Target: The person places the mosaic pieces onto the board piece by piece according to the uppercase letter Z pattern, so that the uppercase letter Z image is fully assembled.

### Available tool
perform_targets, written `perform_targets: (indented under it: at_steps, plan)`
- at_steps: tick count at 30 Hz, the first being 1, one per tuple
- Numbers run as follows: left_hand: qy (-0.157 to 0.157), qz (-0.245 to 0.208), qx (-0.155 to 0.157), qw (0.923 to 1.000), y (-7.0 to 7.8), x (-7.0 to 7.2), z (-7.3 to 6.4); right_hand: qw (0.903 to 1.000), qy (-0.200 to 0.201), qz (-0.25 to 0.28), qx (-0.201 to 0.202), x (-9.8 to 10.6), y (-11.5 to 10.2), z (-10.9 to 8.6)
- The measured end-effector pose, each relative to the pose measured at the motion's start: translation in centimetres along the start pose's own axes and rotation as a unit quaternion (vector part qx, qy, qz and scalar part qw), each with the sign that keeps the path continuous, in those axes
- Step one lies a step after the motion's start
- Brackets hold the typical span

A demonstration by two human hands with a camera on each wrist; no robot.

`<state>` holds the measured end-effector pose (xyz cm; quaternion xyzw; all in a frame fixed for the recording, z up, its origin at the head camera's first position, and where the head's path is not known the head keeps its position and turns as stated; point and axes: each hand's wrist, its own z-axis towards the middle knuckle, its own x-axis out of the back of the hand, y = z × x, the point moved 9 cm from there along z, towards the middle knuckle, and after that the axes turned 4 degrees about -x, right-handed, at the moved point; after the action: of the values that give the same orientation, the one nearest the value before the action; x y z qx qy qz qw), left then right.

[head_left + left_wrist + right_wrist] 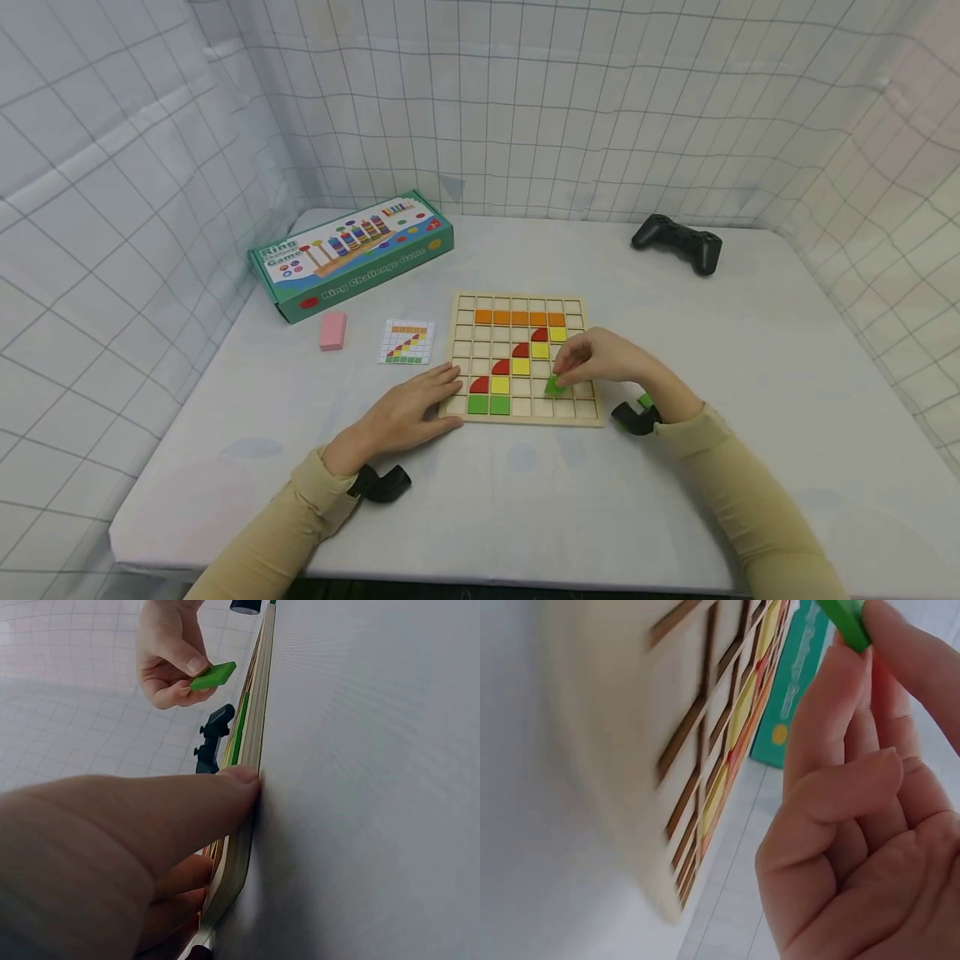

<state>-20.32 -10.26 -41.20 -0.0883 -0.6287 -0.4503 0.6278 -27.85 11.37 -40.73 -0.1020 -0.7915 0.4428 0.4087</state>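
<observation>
A wooden grid board lies on the table, holding orange tiles in a row near its top, a stepped diagonal of red and yellow tiles, and two green tiles at its lower left. My right hand pinches a green tile between thumb and fingers, above the right part of the board. In the right wrist view only part of that tile shows, at the top. My left hand rests at the board's lower left corner, fingers extended, thumb touching the front edge.
Left of the board lie a pattern card and a pink block. Behind them sits a green game box. A black game controller is at the back right. Green pieces are partly hidden by the right wrist.
</observation>
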Motion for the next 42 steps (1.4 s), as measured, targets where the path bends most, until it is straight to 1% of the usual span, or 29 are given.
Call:
perform_targets:
  at_steps: [4,8,11,14,16,22,24,26,31,33,37,42]
  plan:
    - [0.000,0.002,-0.002,1.0000,0.1,0.0,0.0,0.9995,-0.021,-0.022,0.007,-1.2,-1.5,0.9]
    - [-0.003,0.003,-0.001,1.0000,0.0,0.0,0.1,0.9985,-0.027,-0.046,0.009,-2.1,-2.5,1.6]
    - [-0.004,0.004,-0.003,1.0000,0.0,-0.1,0.1,0.9973,-0.030,-0.067,0.000,-2.7,-3.2,1.9]
    - [-0.004,0.002,-0.004,1.0000,0.0,-0.1,0.1,0.9955,-0.035,-0.087,-0.007,-3.2,-3.7,2.2]
    - [-0.005,0.000,-0.001,1.0000,-0.1,-0.1,0.1,0.9941,-0.039,-0.101,-0.005,-3.6,-4.0,2.3]
    - [-0.006,0.004,0.000,1.0000,0.0,-0.1,0.1,0.9900,-0.051,-0.132,0.003,-4.4,-4.0,2.5]
    - [-0.005,0.002,-0.002,1.0000,0.0,-0.1,0.1,0.9898,-0.048,-0.134,0.002,-4.3,-4.0,2.3]
    - [-0.006,-0.001,-0.002,1.0000,0.1,-0.1,0.1,0.9900,-0.043,-0.134,0.013,-3.8,-4.1,1.9]
    - [-0.001,-0.001,-0.006,1.0000,0.1,-0.1,0.1,0.9909,-0.031,-0.122,0.049,-2.1,-4.2,0.2]
    - [0.001,-0.001,-0.007,1.0000,0.0,-0.1,0.1,0.9914,-0.028,-0.116,0.053,-1.3,-3.9,-0.5]
    - [0.000,-0.001,-0.006,1.0000,-0.1,-0.1,0.1,0.9933,-0.020,-0.104,0.047,0.1,-2.9,-2.1]
    - [-0.002,-0.002,-0.006,1.0000,-0.1,-0.1,0.0,0.9959,-0.013,-0.084,0.030,1.3,-1.2,-3.9]
